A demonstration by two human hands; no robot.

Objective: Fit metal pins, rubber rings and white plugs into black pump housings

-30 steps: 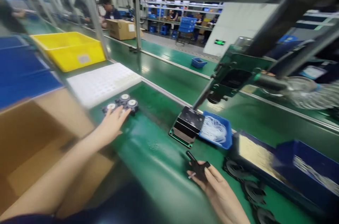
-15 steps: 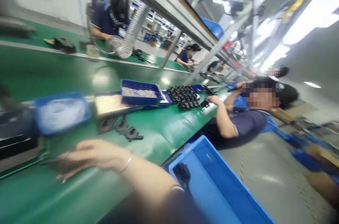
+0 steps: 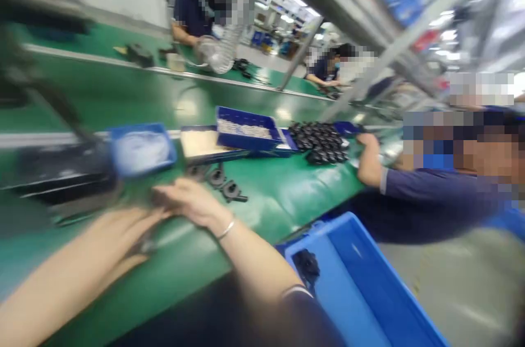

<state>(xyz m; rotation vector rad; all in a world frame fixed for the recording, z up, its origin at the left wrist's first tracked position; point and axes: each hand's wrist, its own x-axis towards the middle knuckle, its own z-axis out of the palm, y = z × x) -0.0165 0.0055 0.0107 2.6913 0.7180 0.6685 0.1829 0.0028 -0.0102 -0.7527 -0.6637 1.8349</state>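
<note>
My left hand (image 3: 131, 229) reaches in from the lower left, blurred by motion; a dark grey shape (image 3: 144, 240) shows between its thumb and fingers, too smeared to name. My right hand (image 3: 191, 202), with a bracelet at the wrist, is closed, and its fingertips meet a small dark thing beside the left fingertips. The two hands are close together over the green work surface (image 3: 270, 185). Just beyond the right hand lie several black plastic parts, each with a round body and a short stem, one of them the nearest black part (image 3: 232, 190).
Behind the hands stand a blue tray with white contents (image 3: 141, 151) and a dark blue box of small pale pieces (image 3: 248, 136). Many black parts (image 3: 318, 142) are grouped farther right. A large blue bin (image 3: 369, 276) is at my right. A co-worker's arm (image 3: 371, 163) reaches in beyond it.
My left hand has come into view from the lower left and joined my right hand. The right hand appears farther right and higher; the whole view has shifted too.
</note>
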